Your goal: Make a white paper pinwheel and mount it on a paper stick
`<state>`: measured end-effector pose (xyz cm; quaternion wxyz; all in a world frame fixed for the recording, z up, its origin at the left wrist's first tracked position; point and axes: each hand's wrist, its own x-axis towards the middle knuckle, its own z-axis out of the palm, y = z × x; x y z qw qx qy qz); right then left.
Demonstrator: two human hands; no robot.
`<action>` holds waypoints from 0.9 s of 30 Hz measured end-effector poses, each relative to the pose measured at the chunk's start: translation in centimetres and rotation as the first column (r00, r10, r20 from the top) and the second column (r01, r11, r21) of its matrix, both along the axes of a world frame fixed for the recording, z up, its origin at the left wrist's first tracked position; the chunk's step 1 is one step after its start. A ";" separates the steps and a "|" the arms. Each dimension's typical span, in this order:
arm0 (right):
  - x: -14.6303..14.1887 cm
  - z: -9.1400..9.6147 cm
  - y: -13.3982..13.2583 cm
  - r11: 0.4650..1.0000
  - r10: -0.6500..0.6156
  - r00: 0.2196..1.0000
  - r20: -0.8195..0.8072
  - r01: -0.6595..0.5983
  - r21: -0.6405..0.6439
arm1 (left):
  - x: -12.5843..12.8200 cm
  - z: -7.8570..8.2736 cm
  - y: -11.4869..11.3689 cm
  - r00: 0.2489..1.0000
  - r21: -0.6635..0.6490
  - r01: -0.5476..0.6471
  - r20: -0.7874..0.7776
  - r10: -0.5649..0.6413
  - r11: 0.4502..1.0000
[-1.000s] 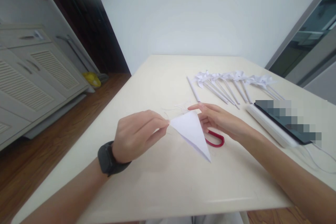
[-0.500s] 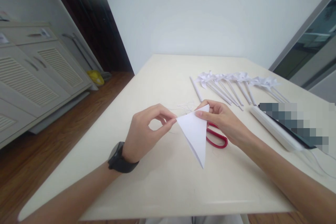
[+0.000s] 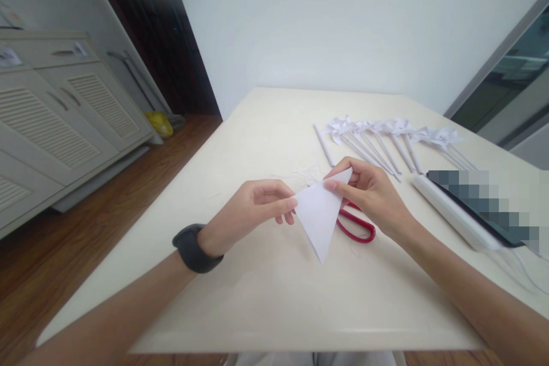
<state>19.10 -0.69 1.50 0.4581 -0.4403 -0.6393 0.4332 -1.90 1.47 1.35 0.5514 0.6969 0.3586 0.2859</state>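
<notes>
A white paper folded into a triangle [image 3: 319, 214] hangs just above the cream table [image 3: 266, 291], its long point down toward me. My left hand [image 3: 253, 209], with a dark watch on the wrist, pinches the paper's left corner between thumb and fingers. My right hand [image 3: 371, 194] pinches the top right corner. Red-handled scissors [image 3: 358, 229] lie on the table under my right hand, partly hidden by it and by the paper.
Several white paper pinwheels on sticks [image 3: 386, 137] lie in a row at the back right. A single white stick [image 3: 325, 146] lies left of them. A long white box [image 3: 454, 211] and a blurred dark device lie at the right. Thin paper scraps [image 3: 306, 174] lie behind my hands.
My right hand has come from beside the paper to pinch its top corner. The triangle has swung so its long point turns from down-right to nearly straight down.
</notes>
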 end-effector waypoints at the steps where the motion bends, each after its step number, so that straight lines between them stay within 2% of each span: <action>1: 0.0 0.0 0.0 1.000 -0.002 1.000 0.015 0.002 0.004 | 0.0 -0.1 0.0 1.000 -0.007 -0.010 -0.015 0.010 1.000; 4: -0.1 0.0 0.0 1.000 -0.016 0.999 0.040 0.016 -0.019 | 0.0 -0.5 0.1 0.998 -0.010 -0.046 -0.050 0.045 0.999; 8: 0.1 -0.1 0.2 0.997 0.030 0.999 -0.037 -0.033 -0.070 | -0.2 -0.8 0.4 0.993 0.043 -0.096 -0.067 0.099 0.994; 16: 0.6 -0.3 0.6 0.999 -0.008 0.997 -0.074 0.006 -0.034 | -0.3 -0.8 0.4 0.988 0.153 -0.125 -0.071 0.137 0.980; 20: 0.6 0.2 0.4 1.000 -0.025 0.999 -0.037 0.024 -0.019 | -0.2 -0.4 0.1 0.978 0.286 -0.152 -0.092 0.185 0.946; 22: 0.8 0.4 0.3 0.998 -0.004 0.999 -0.039 0.002 -0.060 | -0.3 -0.3 -0.2 0.956 0.432 -0.190 -0.125 0.267 0.881; 23: 0.8 0.5 0.2 0.995 0.021 0.999 -0.049 -0.025 -0.101 | -0.3 -0.2 -0.4 0.934 0.533 -0.205 -0.145 0.327 0.821; 25: 0.9 0.5 0.2 0.972 0.087 0.993 -0.077 -0.102 -0.213 | -0.6 -0.4 -0.6 0.881 0.747 -0.186 -0.160 0.444 0.638; 27: 0.9 0.5 0.3 0.935 0.152 0.985 -0.084 -0.171 -0.312 | -1.0 -0.9 -0.7 0.856 0.890 -0.085 -0.165 0.490 0.449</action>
